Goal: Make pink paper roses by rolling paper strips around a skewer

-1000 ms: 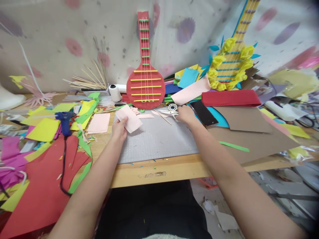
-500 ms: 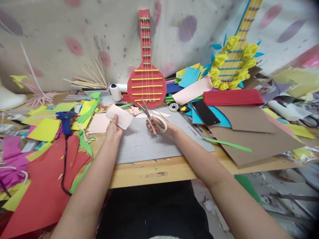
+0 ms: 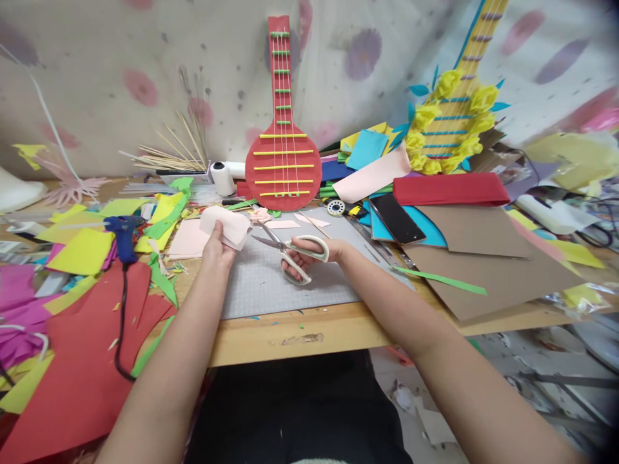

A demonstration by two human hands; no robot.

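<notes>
My left hand point(image 3: 220, 250) pinches a pale pink piece of paper point(image 3: 227, 225) by its lower edge, thumb on top. In my right hand point(image 3: 300, 259) are scissors point(image 3: 309, 245) with white handles, fingers through the loops. Their blades are spread and point left, close to the paper's right edge but apart from it. Both hands are above a grey cutting mat point(image 3: 290, 296). A stack of pale pink sheets point(image 3: 186, 240) lies left of the held piece. Pink strips point(image 3: 280, 224) and a small pink paper flower point(image 3: 261, 214) rest behind the scissors.
A red paper-covered lute point(image 3: 284, 161) leans at the back; a yellow one with flowers point(image 3: 447, 122) stands right. On the left are a blue glue gun point(image 3: 123, 238) and red paper point(image 3: 87, 361). A phone point(image 3: 396, 219) and brown cardboard point(image 3: 488, 283) lie right.
The scissors have turned from pointing up to pointing left toward the paper, and their blades and handles have spread wider. The paper has tilted slightly in my left hand.
</notes>
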